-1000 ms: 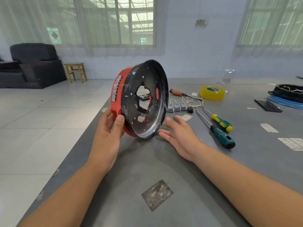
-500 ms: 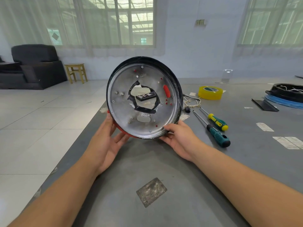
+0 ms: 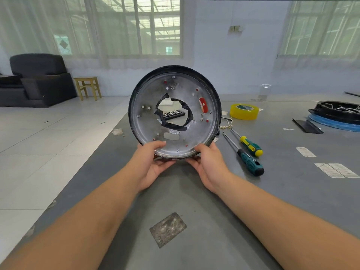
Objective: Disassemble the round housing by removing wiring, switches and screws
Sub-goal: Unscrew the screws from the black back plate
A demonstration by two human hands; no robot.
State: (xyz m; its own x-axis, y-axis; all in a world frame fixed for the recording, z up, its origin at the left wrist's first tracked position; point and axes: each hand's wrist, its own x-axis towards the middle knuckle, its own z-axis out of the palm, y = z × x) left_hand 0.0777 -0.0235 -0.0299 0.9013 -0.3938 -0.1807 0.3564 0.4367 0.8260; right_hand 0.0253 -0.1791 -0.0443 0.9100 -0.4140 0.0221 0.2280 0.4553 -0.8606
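Got the round housing (image 3: pixel 174 112) stood up on its edge, dead center over the grey surface (image 3: pixel 194 201), hollow metal side facing me. Left hand (image 3: pixel 151 165) is clamped on the rim at about 7 o'clock, thumb over the inside lip; right hand (image 3: pixel 209 164) is clamped on it at about 5 o'clock, same way. Inside is bare silver metal with a black rim, a ragged center hole edged in black tape, one red oval tab at 3 o'clock, plus a scatter of small screws and holes.

Around it: two screwdrivers (image 3: pixel 246 152) lying side by side at 4 o'clock, one teal-handled, one green-and-yellow. One yellow tape roll (image 3: pixel 244 111) at 3 o'clock, loose wiring (image 3: pixel 227 122) poking out from behind the housing's right edge. Further out at 3 o'clock, one black ring part (image 3: pixel 339 112) sitting on a blue disc. One taped patch (image 3: pixel 168 229) at 6 o'clock near me.
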